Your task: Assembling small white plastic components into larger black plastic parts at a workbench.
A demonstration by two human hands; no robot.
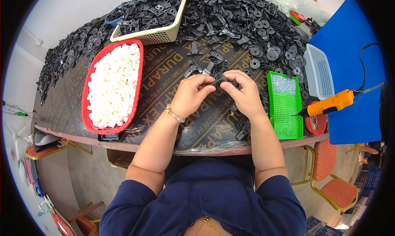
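Over the middle of the dark printed table, my left hand (190, 95) and my right hand (244, 93) meet at a small black plastic part (220, 79). Thumbs and fingers of both hands pinch it from either side, and its shape is partly covered by them. Just beyond lie several loose black plastic pieces (194, 49). To the right stands a green perforated tray (284, 125) with small silvery screws (284, 84) in its far end. An orange electric screwdriver (331, 103) hangs beside the tray, its tip over the tray's right edge.
On the left, a red basket (85, 108) holds white blocks (113, 84). A cream basket (164, 35) of black parts stands behind it. Heaped black parts (230, 14) line the far side. At right are a white basket (319, 71), a small red bowl (320, 129) and a blue panel (354, 71).
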